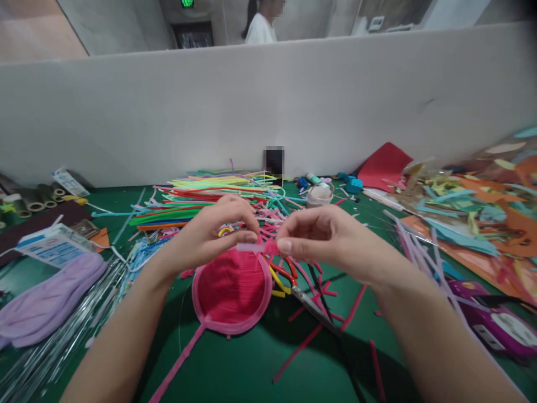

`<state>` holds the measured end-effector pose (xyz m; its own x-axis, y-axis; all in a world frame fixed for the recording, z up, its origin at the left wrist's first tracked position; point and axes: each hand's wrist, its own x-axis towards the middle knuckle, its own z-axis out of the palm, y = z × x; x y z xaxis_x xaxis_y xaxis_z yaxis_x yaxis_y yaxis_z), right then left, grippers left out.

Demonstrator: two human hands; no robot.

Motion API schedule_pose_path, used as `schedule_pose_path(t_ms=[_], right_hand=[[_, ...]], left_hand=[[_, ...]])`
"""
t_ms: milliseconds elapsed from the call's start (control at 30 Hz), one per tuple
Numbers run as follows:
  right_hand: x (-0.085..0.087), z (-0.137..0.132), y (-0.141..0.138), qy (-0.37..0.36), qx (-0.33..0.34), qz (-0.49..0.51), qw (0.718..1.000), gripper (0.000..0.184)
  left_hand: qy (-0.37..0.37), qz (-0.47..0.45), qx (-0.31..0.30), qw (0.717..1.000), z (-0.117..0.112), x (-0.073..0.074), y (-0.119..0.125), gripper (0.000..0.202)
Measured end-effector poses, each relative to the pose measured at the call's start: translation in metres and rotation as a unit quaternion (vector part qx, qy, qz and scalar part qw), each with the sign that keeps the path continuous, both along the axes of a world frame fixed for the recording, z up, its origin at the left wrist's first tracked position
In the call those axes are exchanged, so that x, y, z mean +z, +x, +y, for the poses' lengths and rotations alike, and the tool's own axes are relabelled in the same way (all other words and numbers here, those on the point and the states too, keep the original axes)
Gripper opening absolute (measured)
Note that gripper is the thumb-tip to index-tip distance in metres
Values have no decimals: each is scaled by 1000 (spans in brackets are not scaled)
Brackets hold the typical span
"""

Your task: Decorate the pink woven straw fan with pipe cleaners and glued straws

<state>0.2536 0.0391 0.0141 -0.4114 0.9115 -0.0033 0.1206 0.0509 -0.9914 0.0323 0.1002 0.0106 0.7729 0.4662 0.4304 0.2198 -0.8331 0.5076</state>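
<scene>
Above a round pink fan-shaped piece (pixel 235 291) with a long pink handle (pixel 180 364), my two hands come close together. My left hand (pixel 229 226) is closed, its thumb and fingers pinching a short pale pink strip (pixel 248 247). The thumb and forefinger of my right hand (pixel 323 238) pinch a small bright pink fuzzy piece (pixel 271 247) at the strip's other end. Whether the two pieces are joined I cannot tell. Below my right hand lie scissors (pixel 316 310) with orange-red handles, among cut pink pipe cleaner pieces (pixel 298 351).
Many coloured pipe cleaners (pixel 184 204) are heaped behind my hands. To the left lie a lilac padded item (pixel 50 299) and silvery strips (pixel 79 330); to the right, a purple device (pixel 495 322) and paper scraps (pixel 474 196). A white partition (pixel 168 112) stands behind, a person (pixel 260 28) beyond it.
</scene>
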Motion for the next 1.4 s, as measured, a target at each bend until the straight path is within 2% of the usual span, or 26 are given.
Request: schedule_pose_path(t_ms=[100,200,267,467,600,700,767,867,933,1000,1067,1133,1300,1400], right_hand=[[5,-5,-2,48,23,-161,986,12],[3,-6,-10,134,-43,-278,950,14],[-2,-4,-14,180,-94,-312,928,13],[-11,2,-19,233,-211,-277,908,11],[-11,3,-21,235,-270,-190,914,10],[-12,3,-25,219,-291,-117,924,12],[-13,3,-28,208,-297,-69,930,15],[-12,3,-31,181,-296,-1,938,18],[-12,3,-32,145,-280,46,948,20],[-11,2,-30,104,-253,104,956,24],[-10,1,-28,64,-222,164,959,25],[-8,0,-25,29,-195,205,959,23],[2,-5,-19,-35,-128,210,969,18],[4,-7,-17,-69,-81,215,971,18]], left_hand=[[-11,89,-6,996,-7,11,-6,14],[54,130,33,990,-14,14,-3,16],[118,134,68,982,-18,12,1,17],[311,118,182,925,-28,1,19,16],[349,37,273,896,-33,-10,31,12],[311,-64,311,896,-35,-21,39,12],[241,-137,330,902,-37,-27,45,14],[47,-243,334,910,-39,-31,51,12],[-82,-291,308,902,-41,-29,53,10],[-154,-317,275,895,-41,-25,53,8],[-176,-323,240,898,-39,-21,50,6],[-166,-310,208,913,-35,-18,44,6],[-65,-263,135,953,-23,-10,24,6],[-44,-222,92,970,-19,-2,13,12]])
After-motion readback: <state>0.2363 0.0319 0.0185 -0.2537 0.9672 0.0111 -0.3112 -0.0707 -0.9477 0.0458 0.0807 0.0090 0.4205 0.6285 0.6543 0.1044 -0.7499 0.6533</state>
